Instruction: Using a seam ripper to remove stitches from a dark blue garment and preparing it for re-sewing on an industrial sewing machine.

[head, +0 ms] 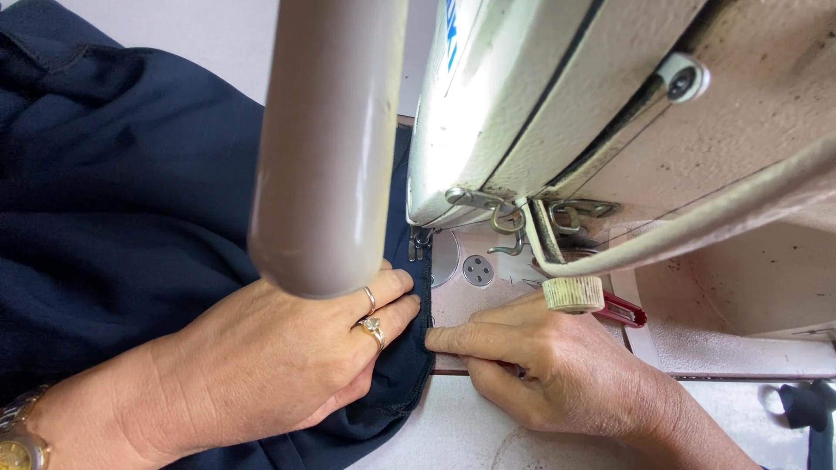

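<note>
The left hand [261, 365] lies flat, palm down, on the dark navy fabric [113, 218], fingers extended and pressing the cloth onto the machine bed [488, 300] — it grips nothing, only holds the material down. 2 rings [373, 326] sit on one finger, and a wristwatch [17, 435] shows at the wrist. The right hand [557, 365] rests just beside it on the bed, index finger straight, its tip touching the folded fabric edge [427, 348]; the other fingers curl under, and whether they enclose anything cannot be told. The fabric spreads left across the table, its hemmed edge running up to the presser foot [419, 244] under the cream sewing machine head [566, 104]. A grey cylindrical lamp [326, 139] blocks part of the view. A red-handled tool [623, 309] lies behind the right hand.
</note>
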